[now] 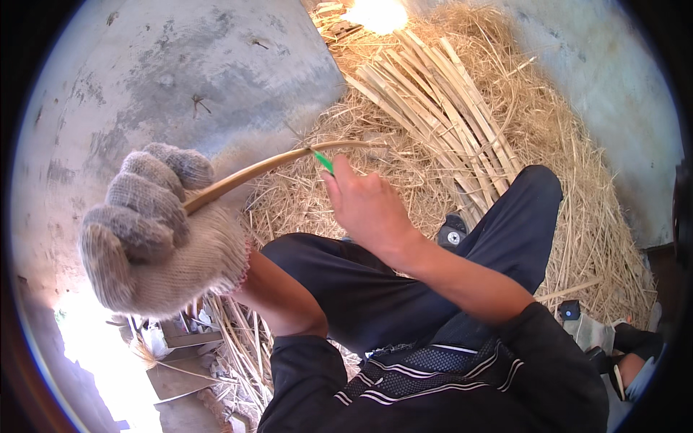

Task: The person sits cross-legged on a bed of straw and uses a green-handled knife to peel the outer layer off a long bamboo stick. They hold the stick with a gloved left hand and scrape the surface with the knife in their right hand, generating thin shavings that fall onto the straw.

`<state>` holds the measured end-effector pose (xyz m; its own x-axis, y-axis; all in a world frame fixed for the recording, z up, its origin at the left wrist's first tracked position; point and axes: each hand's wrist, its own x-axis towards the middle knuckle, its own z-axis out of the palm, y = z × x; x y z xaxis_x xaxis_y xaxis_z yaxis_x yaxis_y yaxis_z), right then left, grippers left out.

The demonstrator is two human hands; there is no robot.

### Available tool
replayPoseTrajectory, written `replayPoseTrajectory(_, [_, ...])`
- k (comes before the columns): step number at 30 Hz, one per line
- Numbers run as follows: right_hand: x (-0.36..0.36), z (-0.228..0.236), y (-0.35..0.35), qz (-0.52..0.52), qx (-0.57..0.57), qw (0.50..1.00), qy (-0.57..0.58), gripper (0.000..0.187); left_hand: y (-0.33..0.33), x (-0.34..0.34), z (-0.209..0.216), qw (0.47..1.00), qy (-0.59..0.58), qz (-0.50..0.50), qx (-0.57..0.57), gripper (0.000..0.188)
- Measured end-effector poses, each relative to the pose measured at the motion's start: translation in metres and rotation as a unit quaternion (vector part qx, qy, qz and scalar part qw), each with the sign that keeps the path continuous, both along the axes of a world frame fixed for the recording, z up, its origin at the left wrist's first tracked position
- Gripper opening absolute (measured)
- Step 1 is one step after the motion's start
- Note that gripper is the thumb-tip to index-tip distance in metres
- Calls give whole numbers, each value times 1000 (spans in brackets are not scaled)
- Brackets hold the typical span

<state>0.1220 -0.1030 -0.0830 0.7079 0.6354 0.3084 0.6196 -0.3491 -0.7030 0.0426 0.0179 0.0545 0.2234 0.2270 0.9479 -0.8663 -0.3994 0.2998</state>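
Note:
My left hand (162, 231), in a thick grey knitted glove, is closed around one end of a long, curved strip that looks like split bamboo (245, 176). From the fist the strip runs rightward, thinning toward its far end above the straw. My bare right hand (369, 209) pinches a slim green tool (323, 162), whose tip meets the strip near its middle. The rest of that tool is hidden in the fingers, so its exact kind does not show.
Beyond my knees, a bundle of split strips (447, 108) lies on a heap of straw-like shavings (570, 173). A grey wall (238, 65) stands at the left. Boxes and clutter (191, 339) sit at lower left. Another person's hand (632, 369) shows at lower right.

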Motion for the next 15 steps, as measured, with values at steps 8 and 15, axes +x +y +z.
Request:
replayPoseTrajectory(8, [-2, 7, -9, 52, -55, 996, 55, 28, -4, 1, 7, 998, 14, 32, -45, 38])
replayPoseTrajectory(15, [15, 0, -9, 54, -20, 996, 63, 27, -12, 3, 11, 989, 2, 86, -118, 37])
